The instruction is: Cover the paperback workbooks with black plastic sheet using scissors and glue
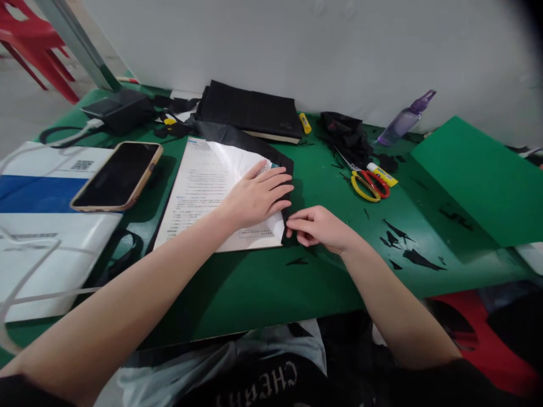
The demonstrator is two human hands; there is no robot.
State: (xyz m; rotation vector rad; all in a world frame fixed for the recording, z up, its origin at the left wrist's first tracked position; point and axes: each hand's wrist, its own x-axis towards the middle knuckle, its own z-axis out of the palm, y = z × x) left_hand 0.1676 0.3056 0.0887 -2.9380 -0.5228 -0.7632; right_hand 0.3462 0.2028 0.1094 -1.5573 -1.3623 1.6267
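Observation:
An open book or booklet point(199, 192) with printed text lies on the green table, its upper page partly lifted and curved. My left hand point(263, 195) is spread flat over the page near its right side, pressing on it. A thin black sheet point(250, 141) shows from under the book along the top and right edges. At the lower right corner, my right hand point(318, 229) has its fingers bent together on the edge of that black sheet. Its fingertips partly hide the edge.
Left stand a phone point(116, 175), a white-and-blue bag point(42, 226), cables and a black box point(121, 110). Behind lies a black-covered book point(250, 107). Scissors point(369, 183), a glue stick point(382, 174), black scraps point(392, 240), a purple bottle point(401, 124) and a green board point(487, 175) are right.

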